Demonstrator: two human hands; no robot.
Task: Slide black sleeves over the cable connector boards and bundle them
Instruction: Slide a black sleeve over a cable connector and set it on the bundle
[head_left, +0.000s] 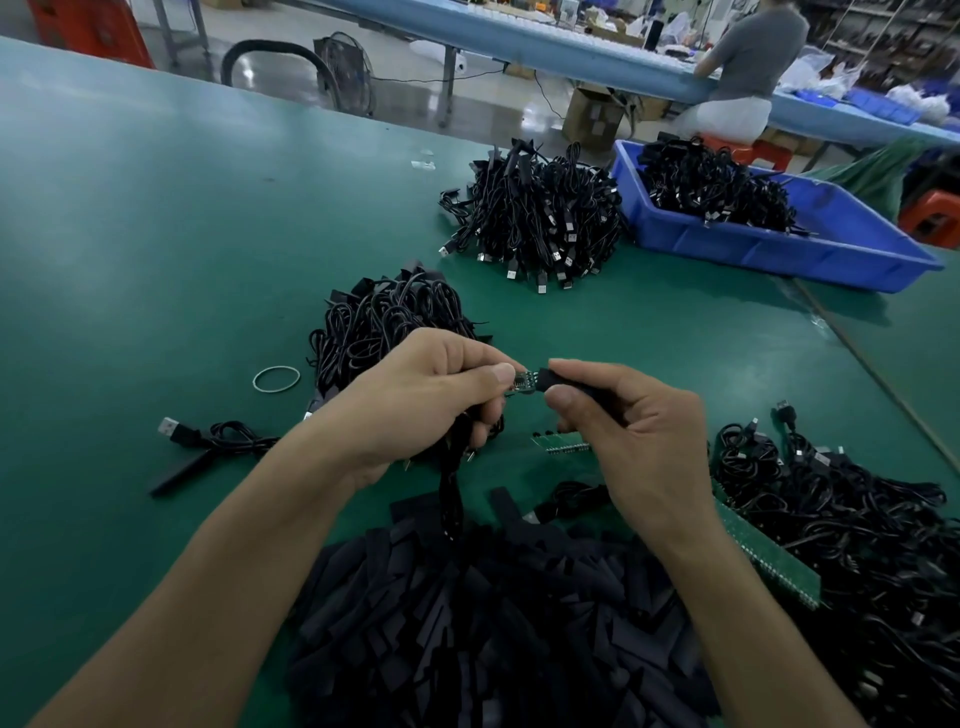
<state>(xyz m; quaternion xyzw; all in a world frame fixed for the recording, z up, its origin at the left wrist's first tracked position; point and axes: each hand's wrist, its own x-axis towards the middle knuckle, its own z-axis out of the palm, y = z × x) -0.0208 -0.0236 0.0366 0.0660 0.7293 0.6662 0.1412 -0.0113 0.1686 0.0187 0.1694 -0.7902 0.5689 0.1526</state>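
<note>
Head view is showing the connector board (523, 385) meeting the black sleeve (558, 381) mid-scene above the green table (156, 260); the left hand (426, 400) is pinching the board, the right hand (623, 431) is pinching the sleeve. Misaligned, the sleeve mouth is likely snagging a board corner.

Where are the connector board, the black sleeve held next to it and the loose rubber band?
connector board (523, 383): head view, on its bare green middle.
black sleeve (546, 378): head view, on the open end facing the board.
rubber band (254, 381): head view, on the left arc of the loop.
</note>
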